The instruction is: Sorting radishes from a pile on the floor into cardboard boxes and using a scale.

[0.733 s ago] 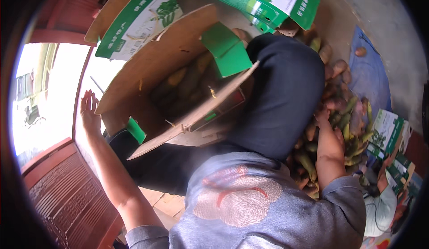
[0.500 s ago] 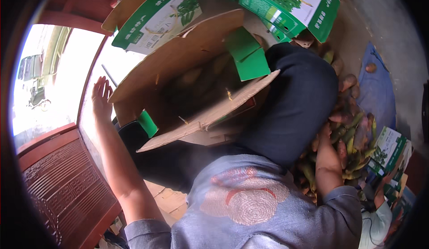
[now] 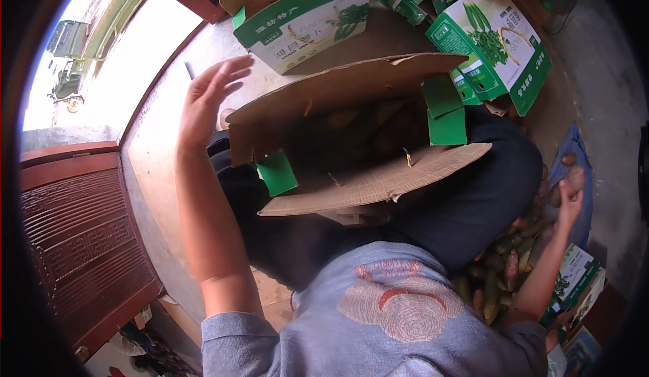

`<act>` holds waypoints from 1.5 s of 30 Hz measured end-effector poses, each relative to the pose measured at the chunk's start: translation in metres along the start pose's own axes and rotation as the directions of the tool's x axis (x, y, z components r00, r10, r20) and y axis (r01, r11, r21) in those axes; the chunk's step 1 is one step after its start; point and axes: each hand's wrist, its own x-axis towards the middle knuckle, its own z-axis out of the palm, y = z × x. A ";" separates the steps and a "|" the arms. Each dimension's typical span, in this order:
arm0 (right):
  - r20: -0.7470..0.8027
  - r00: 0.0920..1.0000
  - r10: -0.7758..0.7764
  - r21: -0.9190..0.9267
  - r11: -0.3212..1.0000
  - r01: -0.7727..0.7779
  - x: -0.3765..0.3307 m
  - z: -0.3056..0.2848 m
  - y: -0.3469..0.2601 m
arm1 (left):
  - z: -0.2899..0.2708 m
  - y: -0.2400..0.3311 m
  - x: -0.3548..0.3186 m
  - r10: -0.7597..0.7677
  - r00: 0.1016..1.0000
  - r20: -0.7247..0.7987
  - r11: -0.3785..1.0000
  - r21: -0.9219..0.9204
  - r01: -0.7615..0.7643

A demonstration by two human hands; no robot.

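An open cardboard carton [image 3: 378,181] with green tabs sits between my bent legs, its flaps spread. Its inside is dark, and long vegetables lie dimly in it. My left hand [image 3: 215,93] is raised past the carton's left end, fingers stretched out and holding nothing. Out to the right, my right hand [image 3: 569,204] grips a pale brownish-pink root vegetable [image 3: 575,178], blurred, above the edge of a blue sheet [image 3: 585,204]. Below that hand, a pile of green and reddish long root vegetables [image 3: 511,269] lies beside my right leg, partly hidden by my forearm.
Beyond the carton stand a green-and-white box [image 3: 314,29] and another such box [image 3: 497,45] at the far right. Further boxes [image 3: 574,272] lie at the lower right, near another person's arm. A reddish-brown carved wooden panel [image 3: 81,242] stands on the left.
My right hand has lifted from the pile, moving outward and forward with a root vegetable. My left hand is higher and farther right. The whole view has shifted, with the carton now farther right.
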 end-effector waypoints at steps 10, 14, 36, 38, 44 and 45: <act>0.746 0.264 -0.612 0.180 0.566 0.805 -0.123 0.168 -0.425 | 0.017 0.013 -0.015 0.052 0.972 0.229 0.955 0.274 -0.116; 0.863 -0.107 -0.494 0.365 0.463 0.808 -0.167 0.261 -0.441 | 0.010 0.014 -0.019 0.052 0.977 0.207 0.923 0.364 -0.127; 0.669 0.127 -0.732 0.461 0.543 0.702 -0.175 0.246 -0.458 | 0.009 0.011 -0.023 0.071 0.980 0.186 0.909 0.392 -0.141; 0.378 0.490 -0.786 0.444 0.618 0.649 -0.151 0.190 -0.427 | 0.010 0.007 -0.022 0.092 0.973 0.212 0.903 0.393 -0.171; 0.042 0.915 -0.402 0.141 0.909 0.393 -0.072 0.075 -0.235 | 0.016 0.003 -0.021 0.011 0.979 0.201 0.987 0.155 -0.043; 0.080 0.946 -0.314 0.157 0.941 0.299 -0.069 0.063 -0.189 | 0.018 0.000 -0.018 0.039 0.982 0.186 0.988 0.142 -0.066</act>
